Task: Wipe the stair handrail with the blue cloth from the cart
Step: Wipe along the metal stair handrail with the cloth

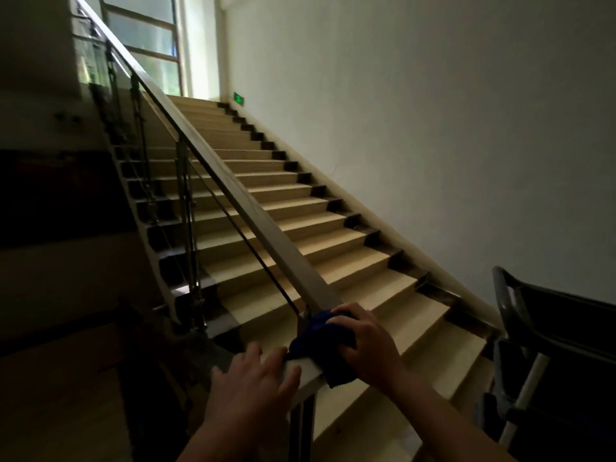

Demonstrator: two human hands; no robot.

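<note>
The stair handrail (233, 191) is a flat metal rail rising from the bottom centre up to the top left. A dark blue cloth (316, 341) is bunched over the rail near its lower end. My right hand (366, 348) grips the cloth against the rail, fingers curled over it. Just below it, my left hand (253, 385) rests on the rail's end with fingers spread and slightly blurred. The cloth's far side is hidden under my right hand.
Beige steps (300, 228) climb to a bright window (146, 38) on the landing. A white wall (433, 128) runs along the right. The dark cart (550, 345) stands at the bottom right beside the first steps. Metal balusters (186, 208) and glass panels support the rail.
</note>
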